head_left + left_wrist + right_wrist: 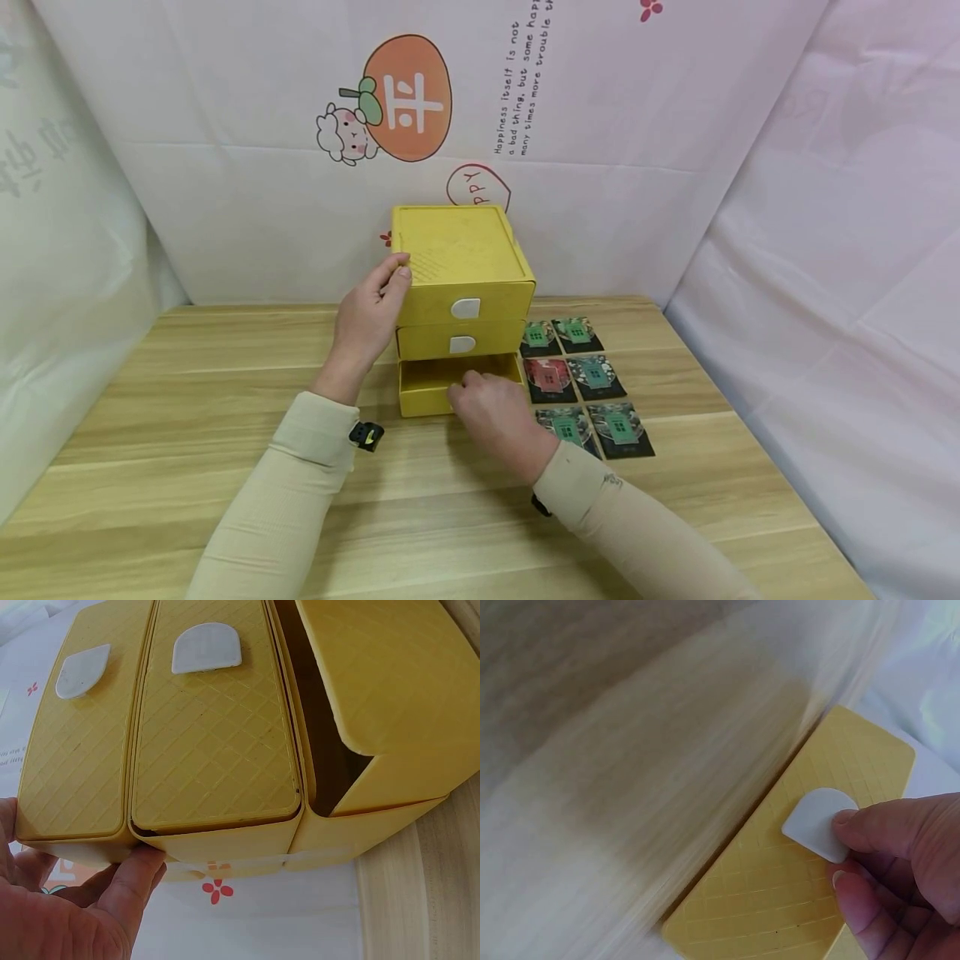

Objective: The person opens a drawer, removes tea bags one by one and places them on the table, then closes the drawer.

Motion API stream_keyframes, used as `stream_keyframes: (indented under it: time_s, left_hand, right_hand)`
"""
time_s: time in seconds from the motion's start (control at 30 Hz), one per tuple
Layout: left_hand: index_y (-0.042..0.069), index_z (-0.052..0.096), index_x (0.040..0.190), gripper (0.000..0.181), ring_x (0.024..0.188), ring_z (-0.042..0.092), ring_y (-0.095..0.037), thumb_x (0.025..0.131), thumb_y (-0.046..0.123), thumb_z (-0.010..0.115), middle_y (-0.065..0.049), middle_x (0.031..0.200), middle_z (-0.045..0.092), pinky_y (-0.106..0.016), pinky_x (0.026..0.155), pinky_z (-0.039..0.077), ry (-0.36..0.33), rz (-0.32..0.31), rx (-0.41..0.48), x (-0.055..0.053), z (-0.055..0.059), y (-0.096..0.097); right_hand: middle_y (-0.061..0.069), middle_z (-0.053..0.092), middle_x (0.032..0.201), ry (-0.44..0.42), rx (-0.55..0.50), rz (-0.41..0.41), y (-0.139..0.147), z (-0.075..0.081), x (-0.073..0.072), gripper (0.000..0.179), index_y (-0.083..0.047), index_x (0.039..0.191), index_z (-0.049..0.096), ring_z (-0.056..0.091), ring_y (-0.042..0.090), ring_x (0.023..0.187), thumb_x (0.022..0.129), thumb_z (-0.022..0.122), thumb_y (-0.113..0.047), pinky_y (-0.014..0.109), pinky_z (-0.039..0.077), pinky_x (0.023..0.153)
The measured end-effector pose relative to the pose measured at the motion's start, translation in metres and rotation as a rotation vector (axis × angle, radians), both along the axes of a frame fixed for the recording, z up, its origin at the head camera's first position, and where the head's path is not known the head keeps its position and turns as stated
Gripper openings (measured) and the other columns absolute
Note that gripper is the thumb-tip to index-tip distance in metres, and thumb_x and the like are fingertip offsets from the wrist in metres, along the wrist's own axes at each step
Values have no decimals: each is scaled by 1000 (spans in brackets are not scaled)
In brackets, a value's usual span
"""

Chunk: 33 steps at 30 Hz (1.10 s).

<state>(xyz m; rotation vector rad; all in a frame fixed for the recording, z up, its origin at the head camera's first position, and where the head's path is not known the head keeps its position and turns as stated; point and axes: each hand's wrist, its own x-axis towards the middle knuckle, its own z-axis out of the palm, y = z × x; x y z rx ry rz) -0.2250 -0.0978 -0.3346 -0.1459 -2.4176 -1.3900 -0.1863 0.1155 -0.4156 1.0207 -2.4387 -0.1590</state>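
Observation:
A yellow three-drawer box [461, 242] stands on the table with its bottom drawer [423, 404] pulled out. The two drawers above it are closed, each with a white tab handle. My left hand [372, 312] grips the box at its upper left front corner; in the left wrist view the thumb lies along the side. With thumb and fingers my right hand [498, 417] pinches the white handle [817, 821] of the bottom drawer, as the right wrist view shows. What shows of that drawer's inside is bare yellow; my right hand hides part of it.
Several dark square cards [621, 429] with green or red centres lie in two columns right of the box. Behind the box hangs a white printed cloth [600, 217], and more cloth borders both sides of the wooden table [225, 375].

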Motion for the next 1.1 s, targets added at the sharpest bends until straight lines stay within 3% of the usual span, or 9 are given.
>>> stream_keyframes:
  time_s: [0.5, 0.77, 1.1]
  left_hand:
    - [32, 55, 153, 54, 118, 64, -27, 108, 59, 39, -1, 148, 62, -49, 91, 50, -5, 7, 2, 0, 0, 1]
    - [32, 55, 153, 55, 126, 62, -26, 108, 59, 39, -1, 150, 60, -51, 98, 50, -6, 12, 1, -2, -2, 1]
    - [32, 54, 153, 55, 125, 64, -27, 108, 59, 39, -1, 149, 61, -51, 95, 51, -2, 12, -10, -1, -1, 1]
  right_hand:
    - [2, 63, 75, -25, 15, -42, -3, 2, -8, 11, -14, 89, 75, 58, 14, 59, 94, 74, -4, 31, 54, 50]
    - [3, 63, 75, -16, -8, -44, -5, 0, -13, 15, -14, 87, 74, 61, 17, 61, 96, 71, -2, 34, 55, 50]
    - [3, 67, 79, 2, 10, -58, -7, -4, -20, 10, -13, 92, 75, 64, 16, 64, 96, 72, -5, 33, 57, 53]
